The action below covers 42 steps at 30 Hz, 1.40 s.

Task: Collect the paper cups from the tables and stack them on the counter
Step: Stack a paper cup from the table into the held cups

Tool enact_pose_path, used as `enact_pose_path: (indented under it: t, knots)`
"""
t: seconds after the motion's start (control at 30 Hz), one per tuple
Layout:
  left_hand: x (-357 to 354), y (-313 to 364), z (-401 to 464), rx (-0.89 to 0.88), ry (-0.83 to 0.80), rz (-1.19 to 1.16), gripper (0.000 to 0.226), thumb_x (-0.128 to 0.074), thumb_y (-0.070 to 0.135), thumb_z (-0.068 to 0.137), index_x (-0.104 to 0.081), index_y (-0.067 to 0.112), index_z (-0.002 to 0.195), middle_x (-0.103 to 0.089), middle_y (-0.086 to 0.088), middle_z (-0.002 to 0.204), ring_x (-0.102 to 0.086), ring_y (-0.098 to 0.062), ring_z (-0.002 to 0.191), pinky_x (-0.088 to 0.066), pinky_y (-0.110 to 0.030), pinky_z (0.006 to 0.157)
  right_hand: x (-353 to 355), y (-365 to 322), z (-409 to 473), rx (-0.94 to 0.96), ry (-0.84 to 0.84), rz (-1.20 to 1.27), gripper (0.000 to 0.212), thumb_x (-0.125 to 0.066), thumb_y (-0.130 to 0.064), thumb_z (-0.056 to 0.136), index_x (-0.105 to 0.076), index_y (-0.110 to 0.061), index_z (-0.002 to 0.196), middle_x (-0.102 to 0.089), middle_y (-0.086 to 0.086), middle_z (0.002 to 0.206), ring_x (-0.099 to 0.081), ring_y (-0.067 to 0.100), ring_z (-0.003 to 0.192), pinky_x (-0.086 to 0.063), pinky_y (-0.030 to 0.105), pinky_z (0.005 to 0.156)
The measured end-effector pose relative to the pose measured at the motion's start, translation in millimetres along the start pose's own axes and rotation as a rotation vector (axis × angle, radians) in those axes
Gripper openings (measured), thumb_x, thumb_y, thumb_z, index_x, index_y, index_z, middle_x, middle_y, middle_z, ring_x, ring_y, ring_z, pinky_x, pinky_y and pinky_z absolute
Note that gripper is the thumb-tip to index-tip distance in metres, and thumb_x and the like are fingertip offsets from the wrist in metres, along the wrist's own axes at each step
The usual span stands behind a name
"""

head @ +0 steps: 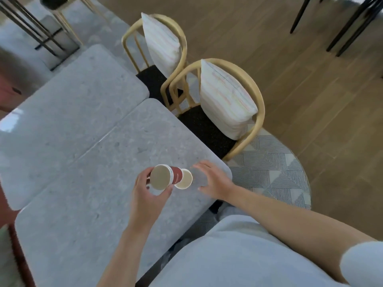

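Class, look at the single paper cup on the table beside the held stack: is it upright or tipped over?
Upright. The single cup shows its round open mouth facing up, standing on the grey table.

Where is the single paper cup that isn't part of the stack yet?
The single cup stands upright on the grey table near its right corner, between the stack of cups held by the left hand and the reaching right hand.

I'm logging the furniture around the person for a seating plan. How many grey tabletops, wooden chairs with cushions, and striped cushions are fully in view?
Grey tabletops: 2
Wooden chairs: 2
Striped cushions: 2
Total: 6
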<state>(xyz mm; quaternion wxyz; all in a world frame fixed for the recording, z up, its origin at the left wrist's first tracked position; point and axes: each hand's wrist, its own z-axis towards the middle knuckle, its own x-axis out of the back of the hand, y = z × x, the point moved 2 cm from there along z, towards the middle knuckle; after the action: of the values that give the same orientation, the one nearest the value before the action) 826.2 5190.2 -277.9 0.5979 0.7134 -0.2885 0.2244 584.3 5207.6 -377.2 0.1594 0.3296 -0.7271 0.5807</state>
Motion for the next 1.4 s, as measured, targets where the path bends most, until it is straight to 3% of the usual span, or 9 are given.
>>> enact_pose_path:
  t: [0.33,0.6,0.73,0.87,0.97,1.17,1.23,1.33,1.4]
  knots:
    - [-29,-10,4,0.052,-0.077,0.097,0.070,-0.097,0.027,0.075,-0.059,0.025,0.134,-0.066,0.006,0.128,-0.066,-0.019,0.114,-0.056,-0.048,0.099,-8,9,5,-0.100,-0.087,0.053,0.077,-0.081,-0.016,0.084,-0.048,-0.011,0.153,-0.049,0.009,0.150,-0.048,0.025,0.140,-0.040,0.041,0.117]
    - [-25,-16,-7,0.090,-0.117,0.053,0.069,-0.091,0.009,0.073,-0.060,0.028,0.132,-0.068,0.008,0.126,-0.067,-0.018,0.114,-0.058,-0.049,0.099,-17,6,13,-0.102,-0.149,0.074,0.076,-0.082,-0.014,0.082,-0.050,-0.011,0.151,-0.050,0.007,0.152,-0.046,0.024,0.142,-0.040,0.038,0.118]
    - [-20,-21,-11,0.105,-0.139,0.015,0.073,-0.088,0.002,0.071,-0.061,0.031,0.132,-0.068,0.011,0.127,-0.067,-0.014,0.116,-0.058,-0.046,0.099,-20,-5,23,-0.042,-0.181,0.034,0.071,-0.082,-0.008,0.078,-0.056,-0.011,0.144,-0.057,0.008,0.146,-0.050,0.025,0.138,-0.042,0.043,0.115]
    - [-15,-25,-15,0.087,-0.176,0.029,0.074,-0.084,0.001,0.070,-0.061,0.034,0.132,-0.067,0.016,0.127,-0.065,-0.008,0.116,-0.056,-0.037,0.098,-21,-12,34,0.046,-0.254,-0.065,0.079,-0.077,-0.004,0.080,-0.049,-0.015,0.153,-0.048,0.004,0.156,-0.042,0.022,0.146,-0.035,0.039,0.122]
    - [-12,-28,-16,0.105,-0.192,0.028,0.077,-0.083,-0.003,0.070,-0.061,0.031,0.136,-0.066,0.013,0.129,-0.064,-0.010,0.119,-0.055,-0.038,0.102,-22,-20,43,0.136,-0.324,-0.131,0.080,-0.075,0.001,0.079,-0.048,-0.013,0.153,-0.049,0.006,0.153,-0.045,0.026,0.143,-0.035,0.040,0.121]
    - [-8,-34,-19,0.129,-0.217,0.026,0.079,-0.082,-0.006,0.072,-0.061,0.031,0.138,-0.065,0.015,0.132,-0.062,-0.007,0.122,-0.055,-0.038,0.104,-27,-35,58,0.260,-0.427,-0.239,0.076,-0.083,-0.018,0.085,-0.050,-0.019,0.153,-0.052,0.007,0.154,-0.046,0.027,0.143,-0.032,0.043,0.121]
    - [-7,-36,-20,0.132,-0.210,0.027,0.079,-0.081,-0.007,0.071,-0.061,0.029,0.137,-0.066,0.014,0.131,-0.062,-0.007,0.121,-0.056,-0.039,0.103,-30,-40,62,0.260,-0.459,-0.260,0.064,-0.083,-0.022,0.085,-0.059,-0.018,0.144,-0.061,0.007,0.144,-0.053,0.027,0.135,-0.038,0.046,0.118]
    - [-8,-40,-20,0.138,-0.193,0.023,0.079,-0.082,-0.008,0.070,-0.062,0.030,0.136,-0.066,0.017,0.131,-0.061,0.002,0.120,-0.056,-0.036,0.102,-32,-42,64,0.237,-0.457,-0.265,0.035,-0.078,-0.017,0.084,-0.070,-0.018,0.118,-0.071,0.003,0.114,-0.065,0.026,0.108,-0.051,0.043,0.099]
    - [-9,-43,-20,0.146,-0.175,0.010,0.076,-0.082,-0.005,0.071,-0.062,0.033,0.133,-0.067,0.020,0.128,-0.061,0.005,0.117,-0.057,-0.034,0.099,-32,-40,62,0.208,-0.457,-0.261,0.037,-0.075,-0.012,0.082,-0.068,-0.019,0.117,-0.071,0.003,0.111,-0.066,0.025,0.104,-0.053,0.042,0.094]
